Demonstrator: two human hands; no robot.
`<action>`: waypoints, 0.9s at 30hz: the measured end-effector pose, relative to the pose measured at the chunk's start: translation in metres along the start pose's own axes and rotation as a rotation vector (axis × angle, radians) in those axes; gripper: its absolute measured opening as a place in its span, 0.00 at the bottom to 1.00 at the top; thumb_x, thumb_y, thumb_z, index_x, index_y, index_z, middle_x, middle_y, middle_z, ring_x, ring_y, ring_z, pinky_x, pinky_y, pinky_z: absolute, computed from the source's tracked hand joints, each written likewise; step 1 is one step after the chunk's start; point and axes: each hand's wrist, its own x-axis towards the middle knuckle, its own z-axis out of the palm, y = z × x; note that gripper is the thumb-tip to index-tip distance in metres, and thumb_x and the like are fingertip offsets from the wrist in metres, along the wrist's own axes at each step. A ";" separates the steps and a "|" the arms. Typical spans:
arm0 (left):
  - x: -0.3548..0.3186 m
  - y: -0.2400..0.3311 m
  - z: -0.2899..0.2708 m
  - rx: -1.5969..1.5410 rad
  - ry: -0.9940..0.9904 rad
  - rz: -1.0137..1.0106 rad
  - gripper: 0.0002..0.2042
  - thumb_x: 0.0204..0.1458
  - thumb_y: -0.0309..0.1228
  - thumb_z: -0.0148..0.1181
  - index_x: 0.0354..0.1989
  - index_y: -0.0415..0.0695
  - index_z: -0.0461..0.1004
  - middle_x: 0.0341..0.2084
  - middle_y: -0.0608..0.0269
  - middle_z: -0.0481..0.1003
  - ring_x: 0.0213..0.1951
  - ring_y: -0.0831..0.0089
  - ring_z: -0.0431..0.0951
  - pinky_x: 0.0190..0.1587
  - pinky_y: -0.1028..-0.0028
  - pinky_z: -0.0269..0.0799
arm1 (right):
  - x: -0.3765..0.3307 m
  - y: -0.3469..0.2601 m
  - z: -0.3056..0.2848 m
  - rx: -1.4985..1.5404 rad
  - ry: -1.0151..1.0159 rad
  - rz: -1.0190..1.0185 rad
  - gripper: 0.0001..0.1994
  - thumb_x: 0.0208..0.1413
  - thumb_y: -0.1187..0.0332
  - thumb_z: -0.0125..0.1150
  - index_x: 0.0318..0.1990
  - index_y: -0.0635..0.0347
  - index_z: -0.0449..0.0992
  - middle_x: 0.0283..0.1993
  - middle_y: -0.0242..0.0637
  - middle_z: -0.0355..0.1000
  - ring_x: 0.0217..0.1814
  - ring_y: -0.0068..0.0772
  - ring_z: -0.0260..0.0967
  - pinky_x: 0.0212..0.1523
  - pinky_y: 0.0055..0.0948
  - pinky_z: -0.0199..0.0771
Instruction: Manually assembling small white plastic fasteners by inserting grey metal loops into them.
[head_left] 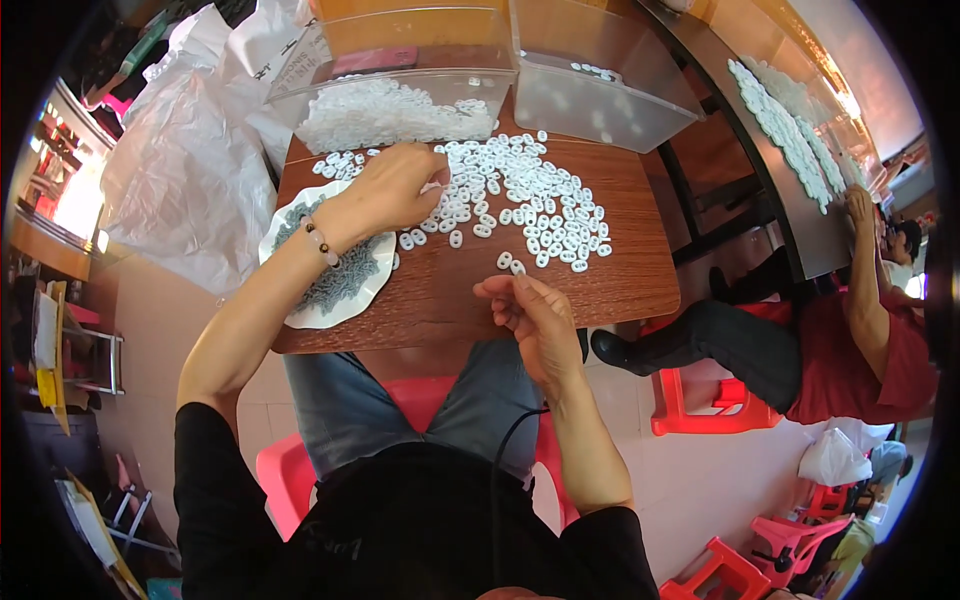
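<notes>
My left hand (398, 188) reaches over the left part of a spread of small white oval pieces with two holes each (548, 190). Its fingers curl downward at the pieces, and whatever they pinch is hidden. Under that forearm sits a white wavy-rimmed dish (330, 318) heaped with small grey rod-like pieces (345, 285). My right hand (538, 318) hovers near the table's front edge, fingers loosely curled with the thumb toward them. One white oval piece (517, 268) shows right at its thumb tip; I cannot tell whether it is held or lies behind.
On the brown wooden table (440, 300), a clear bin (400, 112) full of white pieces stands at the back, beside another clear bin (600, 105) with a few. A white plastic bag (190, 180) bulges at the left. Another person (850, 340) sits right, at a dark table (770, 160).
</notes>
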 end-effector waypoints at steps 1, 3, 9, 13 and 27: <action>-0.004 -0.003 0.004 0.000 0.007 -0.005 0.07 0.45 0.27 0.57 0.30 0.37 0.74 0.27 0.49 0.74 0.33 0.53 0.75 0.37 0.61 0.70 | 0.000 0.001 0.001 -0.014 0.007 -0.002 0.17 0.63 0.59 0.51 0.41 0.66 0.77 0.41 0.41 0.77 0.35 0.18 0.65 0.39 0.19 0.67; -0.009 -0.008 0.012 -0.019 0.046 0.017 0.09 0.45 0.27 0.58 0.34 0.38 0.75 0.30 0.51 0.74 0.35 0.54 0.75 0.39 0.62 0.70 | 0.000 0.003 0.002 -0.036 0.009 -0.014 0.17 0.62 0.58 0.51 0.41 0.66 0.77 0.41 0.41 0.76 0.35 0.18 0.65 0.39 0.19 0.67; -0.007 -0.005 0.036 0.009 0.026 -0.009 0.10 0.45 0.32 0.61 0.36 0.41 0.76 0.30 0.54 0.73 0.41 0.56 0.73 0.44 0.61 0.69 | -0.001 0.005 0.006 -0.103 0.023 -0.032 0.17 0.62 0.58 0.51 0.40 0.66 0.77 0.42 0.41 0.76 0.36 0.17 0.65 0.40 0.19 0.66; -0.009 -0.007 0.050 0.011 0.080 -0.019 0.10 0.44 0.30 0.62 0.35 0.41 0.77 0.28 0.54 0.74 0.38 0.56 0.73 0.42 0.62 0.69 | -0.002 0.004 0.006 -0.098 0.021 -0.040 0.17 0.62 0.59 0.51 0.40 0.66 0.77 0.42 0.41 0.76 0.36 0.16 0.64 0.40 0.19 0.65; -0.092 0.092 0.027 -1.588 0.012 -0.633 0.10 0.51 0.28 0.64 0.39 0.38 0.74 0.29 0.67 0.77 0.31 0.81 0.76 0.35 0.82 0.72 | -0.011 0.004 0.025 -0.633 0.147 -0.491 0.12 0.49 0.78 0.65 0.42 0.64 0.76 0.44 0.33 0.73 0.37 0.15 0.61 0.37 0.17 0.66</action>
